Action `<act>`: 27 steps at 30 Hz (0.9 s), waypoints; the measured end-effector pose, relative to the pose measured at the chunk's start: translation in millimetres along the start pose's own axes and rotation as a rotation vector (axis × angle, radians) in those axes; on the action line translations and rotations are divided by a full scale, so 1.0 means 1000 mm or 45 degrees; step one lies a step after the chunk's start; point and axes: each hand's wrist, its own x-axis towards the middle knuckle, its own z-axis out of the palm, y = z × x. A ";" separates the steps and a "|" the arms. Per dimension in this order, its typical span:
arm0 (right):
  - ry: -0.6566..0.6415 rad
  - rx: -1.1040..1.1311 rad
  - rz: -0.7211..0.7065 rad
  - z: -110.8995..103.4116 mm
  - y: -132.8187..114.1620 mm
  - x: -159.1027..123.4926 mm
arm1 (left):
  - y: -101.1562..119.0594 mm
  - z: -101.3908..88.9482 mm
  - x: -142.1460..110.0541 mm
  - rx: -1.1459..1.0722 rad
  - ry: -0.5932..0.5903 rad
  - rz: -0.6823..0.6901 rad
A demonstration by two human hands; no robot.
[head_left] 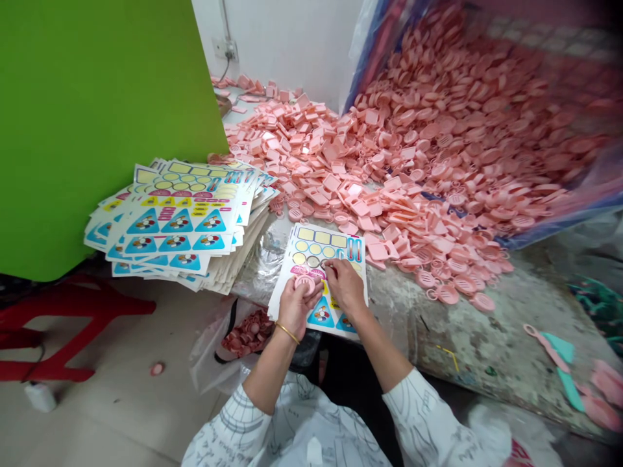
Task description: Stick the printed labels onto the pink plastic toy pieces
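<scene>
Sleeves (428, 415) of a white patterned shirt fill the bottom of the view, and the bare forearms reach up from them to a sticker sheet (316, 279) lying on crinkled foil (257, 259). The left hand (293, 308), with a gold bangle (287, 333) at its wrist, is curled closed around a ribbed pink disc (305, 283). The disc sits at the top of that hand, over the middle of the sheet, though whether it touches the paper can't be told. The right hand (345, 288) lies just beside it, narrowed to a pinch, with its fingertips (327, 264) on the oval labels; whether they grip anything is unclear. Left of the sheet, a stack of printed sheets (180, 220) leans against a green board (97, 130). A heap of pink plastic pieces (389, 149) spreads beyond the sheet and almost reaches its top edge. Below the foil, a clear bag (209, 350) holds more pink pieces (248, 334), and a red stool (73, 324) stands on the floor further left.
</scene>
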 end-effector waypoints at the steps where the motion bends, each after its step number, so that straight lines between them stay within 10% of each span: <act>1: -0.003 0.006 0.013 0.000 -0.001 0.001 | 0.000 0.000 0.000 -0.001 -0.001 0.000; 11: -0.092 -0.020 0.282 -0.015 -0.022 0.034 | -0.002 0.000 0.002 0.034 0.013 0.022; 17: 0.069 0.413 -0.009 -0.040 -0.021 0.034 | -0.003 -0.003 0.003 0.006 -0.031 0.026; 27: -0.297 0.231 -0.221 -0.065 -0.005 -0.014 | 0.010 -0.004 -0.022 -0.245 -0.260 -0.118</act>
